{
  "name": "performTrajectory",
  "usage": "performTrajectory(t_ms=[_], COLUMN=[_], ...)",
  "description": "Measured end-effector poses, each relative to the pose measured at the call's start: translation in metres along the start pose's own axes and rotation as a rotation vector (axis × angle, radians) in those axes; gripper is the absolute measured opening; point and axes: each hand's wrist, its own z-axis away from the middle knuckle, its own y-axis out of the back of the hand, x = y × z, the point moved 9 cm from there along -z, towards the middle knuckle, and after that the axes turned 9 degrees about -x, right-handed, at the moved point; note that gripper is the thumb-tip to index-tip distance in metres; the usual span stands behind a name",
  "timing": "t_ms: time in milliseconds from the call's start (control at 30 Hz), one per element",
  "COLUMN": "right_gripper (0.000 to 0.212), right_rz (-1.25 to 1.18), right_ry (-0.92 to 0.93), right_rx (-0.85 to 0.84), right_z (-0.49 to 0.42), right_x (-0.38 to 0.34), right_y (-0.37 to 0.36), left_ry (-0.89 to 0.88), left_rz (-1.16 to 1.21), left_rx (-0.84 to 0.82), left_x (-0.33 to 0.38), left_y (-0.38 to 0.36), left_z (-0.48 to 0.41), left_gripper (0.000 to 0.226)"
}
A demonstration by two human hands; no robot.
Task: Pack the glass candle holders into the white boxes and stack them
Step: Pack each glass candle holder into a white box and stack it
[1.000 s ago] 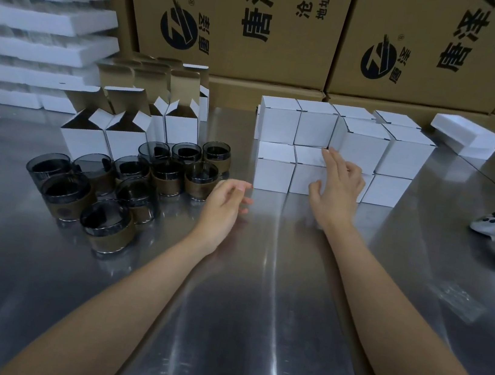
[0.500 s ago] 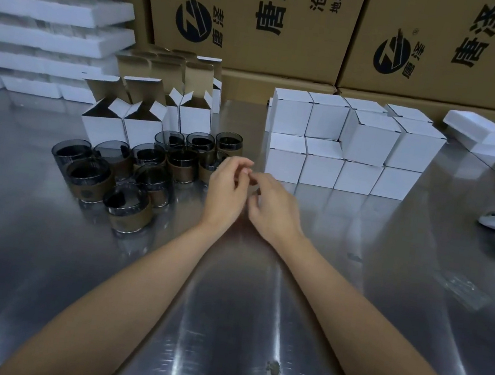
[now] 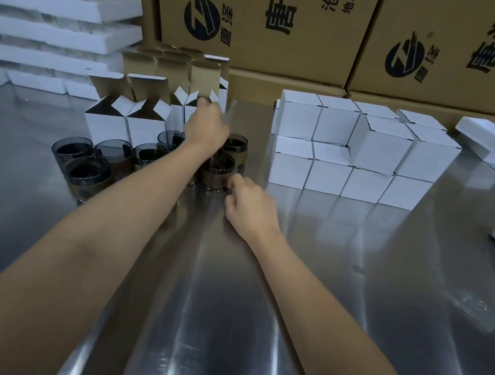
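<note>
A packing warehouse: printed brown cardboard cartons (image 3: 263,21) walled behind a brushed steel table (image 3: 222,311); stacked white foam trays (image 3: 58,5); small white boxes (image 3: 373,144).

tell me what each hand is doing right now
left hand: grips the rim of an open white box
right hand: fingers curled against a glass candle holder; grip cannot be told

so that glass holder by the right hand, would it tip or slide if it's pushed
Probably slides rather than tips: the candle holder is squat and wide, standing on a smooth steel table. Likely fragile and a bit slippery, being glass. A neighbouring holder stands close, so a push may knock it.
</note>
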Motion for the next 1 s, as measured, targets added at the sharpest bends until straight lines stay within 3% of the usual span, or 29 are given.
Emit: performTrajectory(t_ms=[233, 433, 567, 733, 867, 1000], right_gripper=[0.031, 0.028, 0.027, 0.027, 0.021, 0.024], right_rz=[-0.027, -0.048, -0.069, -0.116, -0.349, -0.881], right_ry=[0.024, 0.033, 0.03, 0.039, 0.054, -0.163], right_rx=[-0.04, -0.034, -0.017, 0.022, 0.2, 0.655], right_z=[-0.004, -0.006, -0.008, -0.007, 0.003, 0.035], right_x=[0.003, 0.004, 0.007, 0.008, 0.012, 0.06], right_y=[-0.005, -0.007, -0.006, -0.003, 0.02, 0.054], left_ry=[0.065, 0.066, 0.002, -0.199, -0.436, -0.553], left_rz=[-0.205, -0.19, -0.211, 0.017, 0.105, 0.053], left_rx=[-0.155, -0.248, -0.113, 0.229, 0.432, 0.435], left_x=[-0.013, -0.023, -0.011, 0.032, 0.087, 0.114], left_y=[-0.022, -0.028, -0.011, 0.042, 0.068, 0.052], left_z=[-0.047, -0.069, -0.071, -0.026, 0.053, 0.128], left_gripper=[0.03, 0.014, 0.039, 0.021, 0.019, 0.024])
